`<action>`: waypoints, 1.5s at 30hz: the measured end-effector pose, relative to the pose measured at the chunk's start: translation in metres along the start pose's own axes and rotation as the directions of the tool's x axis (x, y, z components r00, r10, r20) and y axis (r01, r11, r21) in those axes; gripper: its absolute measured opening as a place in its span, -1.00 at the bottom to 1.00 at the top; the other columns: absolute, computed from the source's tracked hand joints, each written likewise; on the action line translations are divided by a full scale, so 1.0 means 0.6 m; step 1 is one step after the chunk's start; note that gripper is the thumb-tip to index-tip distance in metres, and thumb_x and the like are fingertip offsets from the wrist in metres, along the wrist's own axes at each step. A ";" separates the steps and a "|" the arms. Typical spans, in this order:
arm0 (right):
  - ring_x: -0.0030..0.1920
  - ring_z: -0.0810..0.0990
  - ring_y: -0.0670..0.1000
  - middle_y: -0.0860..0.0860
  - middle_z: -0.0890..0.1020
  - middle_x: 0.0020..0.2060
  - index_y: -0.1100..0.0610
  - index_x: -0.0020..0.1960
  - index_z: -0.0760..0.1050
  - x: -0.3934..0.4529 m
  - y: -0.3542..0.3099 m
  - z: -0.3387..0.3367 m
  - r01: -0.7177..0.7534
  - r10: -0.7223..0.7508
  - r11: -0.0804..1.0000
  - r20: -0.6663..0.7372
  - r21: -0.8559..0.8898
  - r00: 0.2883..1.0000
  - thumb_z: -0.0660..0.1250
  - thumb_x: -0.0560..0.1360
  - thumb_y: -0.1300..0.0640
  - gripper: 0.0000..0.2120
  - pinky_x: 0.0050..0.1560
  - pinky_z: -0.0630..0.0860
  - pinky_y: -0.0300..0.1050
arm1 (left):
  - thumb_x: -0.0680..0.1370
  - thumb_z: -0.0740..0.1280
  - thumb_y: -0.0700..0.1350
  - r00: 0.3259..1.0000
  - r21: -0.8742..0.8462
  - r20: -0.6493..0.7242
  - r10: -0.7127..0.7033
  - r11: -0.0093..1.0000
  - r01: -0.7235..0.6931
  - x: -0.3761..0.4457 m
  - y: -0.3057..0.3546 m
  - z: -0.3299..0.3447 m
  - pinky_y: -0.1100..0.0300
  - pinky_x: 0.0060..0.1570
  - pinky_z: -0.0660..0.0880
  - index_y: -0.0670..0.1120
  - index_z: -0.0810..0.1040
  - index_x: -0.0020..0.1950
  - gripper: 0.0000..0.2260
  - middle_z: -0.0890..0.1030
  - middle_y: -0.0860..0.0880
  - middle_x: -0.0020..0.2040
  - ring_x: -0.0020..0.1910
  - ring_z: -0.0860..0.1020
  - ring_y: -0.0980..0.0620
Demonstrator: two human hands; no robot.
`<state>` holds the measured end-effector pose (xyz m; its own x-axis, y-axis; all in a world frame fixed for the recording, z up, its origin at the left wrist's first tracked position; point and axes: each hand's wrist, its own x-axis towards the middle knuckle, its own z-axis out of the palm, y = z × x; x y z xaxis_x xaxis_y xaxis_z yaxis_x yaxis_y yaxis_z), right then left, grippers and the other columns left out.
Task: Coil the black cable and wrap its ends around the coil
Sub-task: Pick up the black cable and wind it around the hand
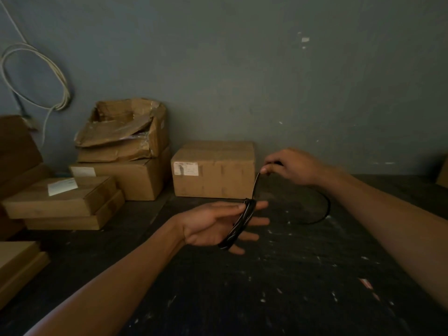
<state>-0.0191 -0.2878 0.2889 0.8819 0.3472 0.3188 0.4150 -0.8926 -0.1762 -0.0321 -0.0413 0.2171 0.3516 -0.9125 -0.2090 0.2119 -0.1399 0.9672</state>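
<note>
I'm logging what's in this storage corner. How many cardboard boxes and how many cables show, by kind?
Brown cardboard boxes in the stack and beside it: 6, with more cut off at the left edge
Black cable wound round the left hand: 1
White cable looped on the wall: 1
Total: 8

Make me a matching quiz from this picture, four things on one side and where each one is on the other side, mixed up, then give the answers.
Things:
1. black cable
2. right hand
3. white cable
4. torn box

Places:
A. hanging looped on the wall
B. wound around the left hand's fingers
C. stacked on another box
D. raised, pinching a cable strand

Pairs: 1-B, 2-D, 3-A, 4-C
</note>
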 end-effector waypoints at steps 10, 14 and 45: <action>0.00 0.65 0.11 0.17 0.64 0.00 0.14 0.10 0.55 -0.038 -0.039 0.105 0.032 -0.028 0.810 -0.015 0.586 0.999 0.18 0.54 -0.17 -0.58 0.00 0.60 0.02 | 0.62 0.11 0.06 0.917 -0.252 0.192 0.351 0.920 -0.299 -0.006 0.054 0.027 -0.43 0.35 0.09 0.15 0.24 0.53 -0.56 0.24 -0.15 0.54 0.49 0.16 -0.35; -0.32 0.59 -0.19 -0.08 0.64 -0.24 0.31 0.19 0.43 -0.055 -0.086 0.148 0.024 -0.004 0.650 -0.028 0.759 1.000 0.06 0.64 0.22 -0.74 -0.36 0.47 -0.36 | 0.64 0.02 0.08 0.883 -0.284 0.109 0.457 0.865 -0.413 -0.005 0.078 0.019 -0.47 0.33 0.03 0.15 0.28 0.51 -0.58 0.17 -0.17 0.56 0.49 0.11 -0.40; -0.35 0.48 -0.14 -0.07 0.50 -0.30 -0.09 -0.01 0.51 -0.076 -0.158 0.133 -0.154 0.090 0.799 0.138 0.581 0.986 0.13 0.64 0.03 -0.81 -0.31 0.45 -0.18 | 0.65 0.04 0.11 0.691 -0.063 -0.669 0.273 0.906 -0.418 -0.011 0.040 -0.122 -0.36 0.40 0.10 0.23 0.38 0.42 -0.65 0.31 -0.06 0.52 0.48 0.21 -0.30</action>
<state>-0.0809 -0.1963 0.2168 0.9381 0.3015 0.1703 0.3254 -0.5995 -0.7312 0.0376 -0.0102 0.2310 0.9109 -0.4121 0.0229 0.1021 0.2789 0.9549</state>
